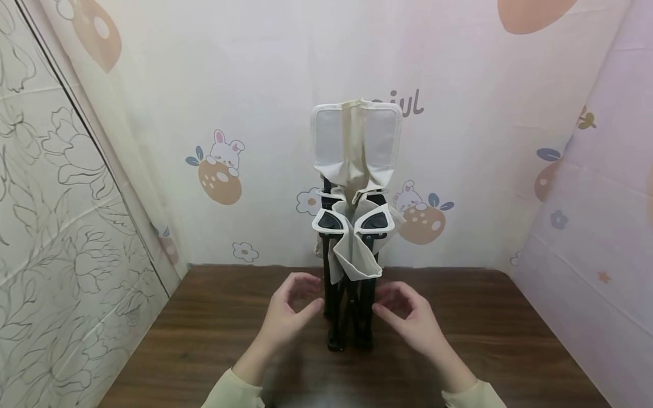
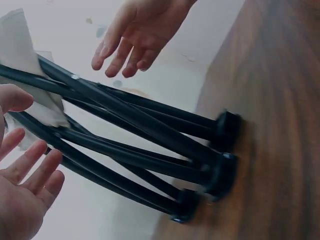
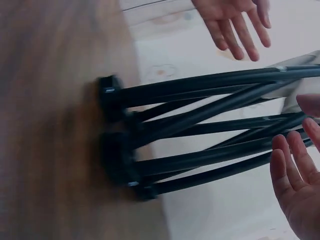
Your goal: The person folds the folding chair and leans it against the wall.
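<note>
A folded camp chair (image 1: 378, 136) stands upright on the wooden table, with off-white fabric gathered above black tube legs. Its crossed legs (image 2: 135, 112) end in black plastic feet (image 3: 120, 162) on the tabletop. To the left of the legs is my left hand (image 1: 289, 311), its fingers loosely bent and spread from the thumb. My right hand (image 1: 415, 323) mirrors it on the other side, fingertips right by the legs. Both wrist views show relaxed fingers with nothing gripped between them.
The dark brown table (image 1: 214, 323) extends to both sides of the chair. Behind it hangs a pale curtain (image 1: 275, 141) printed with rabbits and fruit. A flower-patterned panel (image 1: 66, 243) closes off the left side, and more printed fabric (image 1: 586, 238) the right.
</note>
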Demonstrator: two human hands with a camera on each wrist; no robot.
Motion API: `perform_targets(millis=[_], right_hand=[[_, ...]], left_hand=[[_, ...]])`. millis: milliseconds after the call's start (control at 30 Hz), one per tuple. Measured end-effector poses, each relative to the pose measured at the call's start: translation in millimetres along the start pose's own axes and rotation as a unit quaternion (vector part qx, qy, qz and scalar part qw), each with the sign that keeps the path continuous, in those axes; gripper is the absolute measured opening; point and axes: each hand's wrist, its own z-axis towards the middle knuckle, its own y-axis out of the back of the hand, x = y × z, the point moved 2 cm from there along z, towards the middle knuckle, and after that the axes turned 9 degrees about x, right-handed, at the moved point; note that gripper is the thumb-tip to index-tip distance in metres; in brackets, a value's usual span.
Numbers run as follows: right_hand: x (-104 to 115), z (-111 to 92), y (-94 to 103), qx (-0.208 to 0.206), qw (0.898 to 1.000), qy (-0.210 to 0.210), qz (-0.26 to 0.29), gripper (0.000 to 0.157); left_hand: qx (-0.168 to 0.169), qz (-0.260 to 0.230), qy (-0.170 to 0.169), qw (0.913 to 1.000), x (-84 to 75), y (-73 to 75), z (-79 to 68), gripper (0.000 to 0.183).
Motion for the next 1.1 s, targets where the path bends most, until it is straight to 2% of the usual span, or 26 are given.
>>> perform_targets(millis=[100, 367, 633, 767, 900, 1100], right_hand=[[-8, -8, -7.0, 0.013, 1.0, 0.009, -0.02, 0.024], [-29, -21, -21.4, 0.019, 0.998, 0.028, -0.057, 0.023], [-49, -28, -25.6, 0.062, 0.997, -0.028, -0.047, 0.016], [-55, -30, -25.4, 0.075, 0.996, -0.034, -0.04, 0.015], [-63, -33, -26.1, 0.087, 0.995, -0.03, -0.027, 0.013], [-71, -33, -24.0, 0.111, 0.993, -0.05, -0.002, 0.012]], left_hand=[[0.013, 0.005, 0.017, 0.9998, 11.3, -5.3, -5.7, 0.037], [0.071, 0.009, 0.063, 0.9954, 44.5, -20.6, -19.3, 0.032], [0.096, 0.047, 0.101, 0.9891, 72.4, -26.2, -32.3, 0.024], [0.106, 0.056, 0.119, 0.9856, 80.5, -28.1, -39.2, 0.025], [0.122, 0.064, 0.126, 0.9824, 87.8, -30.5, -45.2, 0.024], [0.13, 0.054, 0.1, 0.9849, 95.9, -31.1, -46.5, 0.023]])
